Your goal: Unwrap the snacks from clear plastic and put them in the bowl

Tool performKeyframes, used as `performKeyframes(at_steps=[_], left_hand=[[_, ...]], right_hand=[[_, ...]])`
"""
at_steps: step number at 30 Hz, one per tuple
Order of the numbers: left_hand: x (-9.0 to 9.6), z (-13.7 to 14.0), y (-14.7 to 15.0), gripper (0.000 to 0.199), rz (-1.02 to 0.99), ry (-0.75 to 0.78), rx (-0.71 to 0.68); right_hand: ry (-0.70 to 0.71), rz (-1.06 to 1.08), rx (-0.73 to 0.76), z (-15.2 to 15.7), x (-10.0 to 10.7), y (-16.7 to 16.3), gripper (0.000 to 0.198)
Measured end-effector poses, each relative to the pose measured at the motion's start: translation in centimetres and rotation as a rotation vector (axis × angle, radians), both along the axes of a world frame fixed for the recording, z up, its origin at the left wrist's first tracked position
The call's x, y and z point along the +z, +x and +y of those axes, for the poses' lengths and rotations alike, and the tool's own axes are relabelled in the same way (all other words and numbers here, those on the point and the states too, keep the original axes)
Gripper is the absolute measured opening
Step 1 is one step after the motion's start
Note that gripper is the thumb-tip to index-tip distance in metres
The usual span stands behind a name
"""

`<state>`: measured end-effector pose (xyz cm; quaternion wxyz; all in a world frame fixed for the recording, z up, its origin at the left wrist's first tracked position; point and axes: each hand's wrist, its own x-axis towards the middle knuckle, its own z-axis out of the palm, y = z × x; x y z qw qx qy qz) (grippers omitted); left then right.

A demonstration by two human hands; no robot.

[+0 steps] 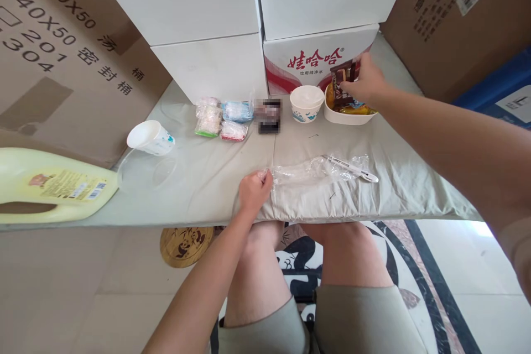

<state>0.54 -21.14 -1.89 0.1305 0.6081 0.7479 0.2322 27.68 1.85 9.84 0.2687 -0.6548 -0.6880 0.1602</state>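
Note:
My right hand [369,84] is closed on a dark brown snack packet [344,84], which it holds upright over a white oval tub [349,117]. Yellow and blue wrapped packets [357,108] lie inside that tub. Near the front edge, my left hand [254,192] is curled with its fingertips on the end of a clear plastic bag [298,170]. The bag stretches flat to the right, and a white pen-like cutter [352,168] lies across its far end. A white paper cup [307,104] stands just left of the tub.
Several small wrapped packets [208,121] sit left of a blurred dark item [269,116]. Another paper cup [151,137] lies tilted beside a clear lid [153,171]. A yellow jug [53,185] lies at the left edge. White boxes [211,72] and cardboard cartons [74,55] surround the cloth-covered surface.

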Motion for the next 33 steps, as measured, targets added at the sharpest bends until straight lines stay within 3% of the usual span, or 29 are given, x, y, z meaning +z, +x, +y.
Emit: performKeyframes(at_steps=[4,10,17,21,24,26,30,33], left_hand=[[0.0,0.0,0.0,0.046,0.008,0.012,-0.019],[0.1,0.0,0.0,0.046,0.036,-0.009,-0.01],[0.1,0.0,0.0,0.045,0.027,-0.008,-0.004],[-0.1,0.0,-0.1,0.044,0.026,-0.007,-0.021],[-0.2,0.0,-0.1,0.043,0.035,-0.008,-0.023],[-0.1,0.0,-0.1,0.043,0.04,-0.015,-0.016],[0.1,0.0,0.1,0.045,0.048,-0.025,-0.01],[0.2,0.1,0.2,0.045,0.049,-0.018,0.002]], right_hand=[[0.046,-0.036,0.048,-0.4,-2.0,-0.1,0.061],[0.103,-0.098,0.042,-0.3,-2.8,0.3,0.055],[0.105,-0.308,0.079,-0.5,-5.8,0.5,0.045],[0.193,-0.294,0.055,-1.8,-5.6,0.1,0.042],[0.316,-0.164,0.016,-4.8,-4.4,0.5,0.045],[0.386,-0.12,0.099,-8.3,-4.5,1.3,0.041],[0.276,-0.136,0.546,-16.9,-7.8,2.8,0.028],[0.176,-0.166,0.769,-21.2,-10.8,3.2,0.027]])
